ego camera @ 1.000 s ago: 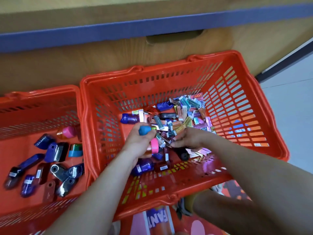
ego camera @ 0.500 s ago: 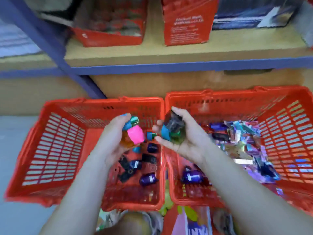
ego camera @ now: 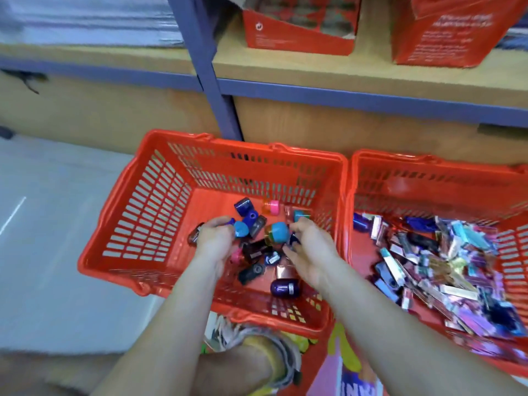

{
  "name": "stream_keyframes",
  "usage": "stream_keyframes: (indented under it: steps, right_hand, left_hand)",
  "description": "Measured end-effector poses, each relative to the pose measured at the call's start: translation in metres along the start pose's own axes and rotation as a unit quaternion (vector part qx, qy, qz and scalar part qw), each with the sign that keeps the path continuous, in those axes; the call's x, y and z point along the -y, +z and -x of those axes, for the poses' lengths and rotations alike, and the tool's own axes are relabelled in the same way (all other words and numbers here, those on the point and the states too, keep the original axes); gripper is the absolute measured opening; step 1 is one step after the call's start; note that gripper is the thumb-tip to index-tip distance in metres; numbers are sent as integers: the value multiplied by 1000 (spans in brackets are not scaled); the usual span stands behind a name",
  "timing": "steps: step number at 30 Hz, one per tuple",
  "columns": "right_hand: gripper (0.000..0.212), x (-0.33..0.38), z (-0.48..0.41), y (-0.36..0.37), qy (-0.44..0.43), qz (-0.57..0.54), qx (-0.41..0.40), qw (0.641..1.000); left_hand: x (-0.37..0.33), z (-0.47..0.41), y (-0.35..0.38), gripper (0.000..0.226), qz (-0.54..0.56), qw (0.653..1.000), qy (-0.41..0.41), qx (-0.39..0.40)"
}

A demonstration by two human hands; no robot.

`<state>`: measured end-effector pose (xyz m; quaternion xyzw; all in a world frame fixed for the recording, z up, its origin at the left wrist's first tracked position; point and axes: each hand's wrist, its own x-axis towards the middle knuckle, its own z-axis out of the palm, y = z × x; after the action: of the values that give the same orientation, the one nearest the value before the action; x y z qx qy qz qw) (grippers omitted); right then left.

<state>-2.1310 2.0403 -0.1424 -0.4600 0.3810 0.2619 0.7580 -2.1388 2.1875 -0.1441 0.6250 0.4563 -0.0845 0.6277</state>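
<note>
- L hand (ego camera: 215, 242): your fingers curl round blue-cap piece (ego camera: 241, 229), over basket (ego camera: 160, 195) centre.
- R hand (ego camera: 308, 247): teal-cap piece (ego camera: 278, 234) just left of fingertips; can't tell if held.

Hands drop into the left basket (ego camera: 137, 224)
Raised above its rim half a second ago, the left hand (ego camera: 215, 241) and right hand (ego camera: 310, 250) now sit low inside it, the left hand gripping a blue-capped piece (ego camera: 241, 229).

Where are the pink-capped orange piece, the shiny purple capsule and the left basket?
pink-capped orange piece (ego camera: 271, 207): head view, its middle.
shiny purple capsule (ego camera: 285, 287): head view, its body's middle.
left basket (ego camera: 148, 218): head view, its slotted left wall.
</note>
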Motion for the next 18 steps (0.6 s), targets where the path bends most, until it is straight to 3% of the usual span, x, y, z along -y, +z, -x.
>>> stream_keyframes:
  steps: [3, 7, 12, 15, 18]
  right_hand:
    - [37, 26, 23, -11, -55, 76, 49, 994]
    - [25, 96, 49, -60, -153, 110, 92, 978]
    - [21, 154, 34, -160, -194, 157, -46, 967]
    - [20, 153, 6, -227, -162, 191, -141, 958]
    - [18, 140, -26, -281, -150, 293, -206, 922]
  left_hand:
    - [-17, 17, 18, 25, -11, 997, 66, 46]
    - [-34, 56, 66, 29, -70, 971, 159, 166]
    - [-7, 92, 146, 37, -172, 917, 198, 301]
    - [19, 89, 189, 31, -275, 886, 213, 306]
    - [39, 83, 225, 34, -389, 844, 230, 288]
